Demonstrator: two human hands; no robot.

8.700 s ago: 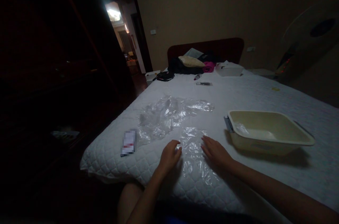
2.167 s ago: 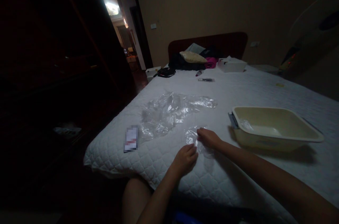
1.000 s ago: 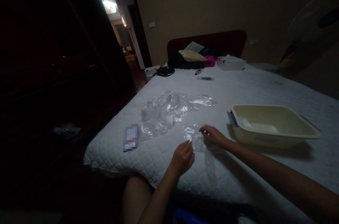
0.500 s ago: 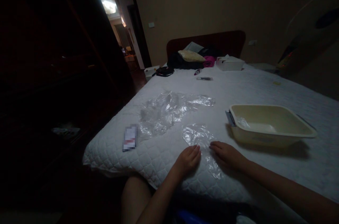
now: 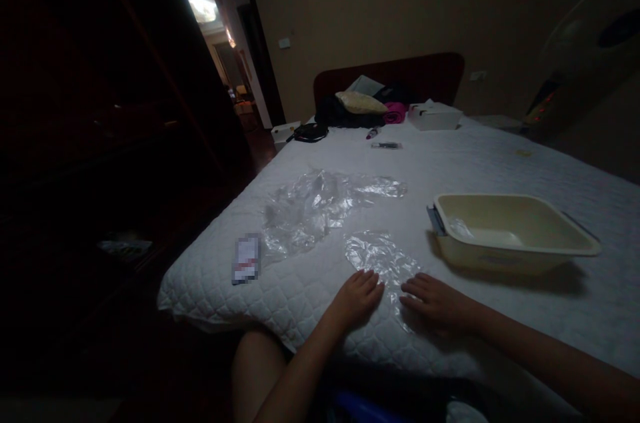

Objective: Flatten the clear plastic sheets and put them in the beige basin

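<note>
A small clear plastic bag (image 5: 377, 255) lies crinkled on the white quilted bed. My left hand (image 5: 359, 298) rests palm down at its left edge, fingers stretched out. On the bag's right side lies my right hand (image 5: 436, 303), palm down with its fingers slightly apart, covering part of the plastic. Neither hand is gripping anything. Beyond them, a larger spread of clear plastic (image 5: 305, 213) stretches across the bed. To the right stands a cream plastic bin (image 5: 515, 256) with grey side clips and a bit of clear plastic inside.
A phone-like blurred object (image 5: 247, 259) lies near the bed's left edge. Farther back are a small wrapped packet (image 5: 387, 145), a black pouch (image 5: 311, 134), a white box (image 5: 435, 116) and piled cloth by the headboard (image 5: 440, 70). A fan (image 5: 590, 36) stands at right.
My right hand has come slightly nearer to me over the lower part of the small bag, its fingers more spread. The left hand has shifted slightly right.
</note>
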